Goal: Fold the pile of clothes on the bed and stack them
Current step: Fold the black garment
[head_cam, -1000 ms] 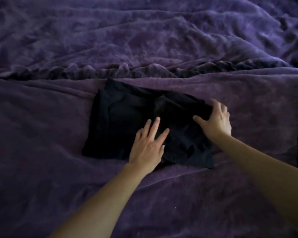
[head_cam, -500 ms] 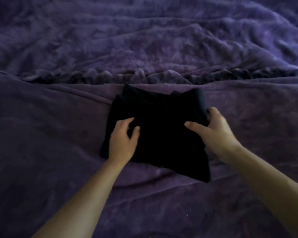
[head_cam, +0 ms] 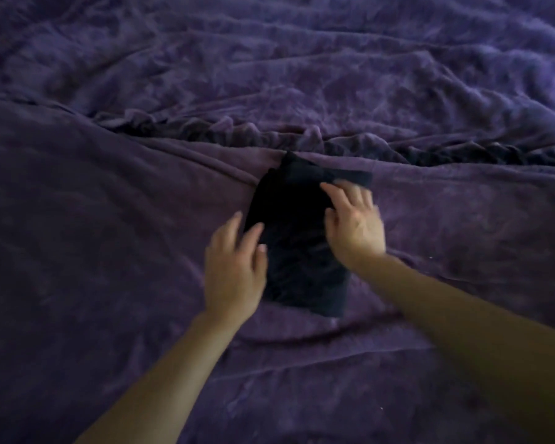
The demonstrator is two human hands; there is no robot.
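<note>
A black garment point(head_cam: 297, 238) lies folded into a narrow strip on the purple bed cover point(head_cam: 109, 251), in the middle of the view. My left hand point(head_cam: 234, 270) sits at its left edge, fingers fairly straight, fingertips touching the cloth. My right hand point(head_cam: 354, 225) lies flat on the strip's upper right part, fingers spread and pressing down. A small black flap sticks out past my right fingertips at the top right.
The purple blanket is rumpled, with a dark bunched ridge point(head_cam: 269, 133) running across just behind the garment. Smooth blanket lies to the left and in front of my arms.
The black garment has become narrower: its right part was folded over to the left. My right hand moved left onto it, and my left hand opened and slid to its left edge.
</note>
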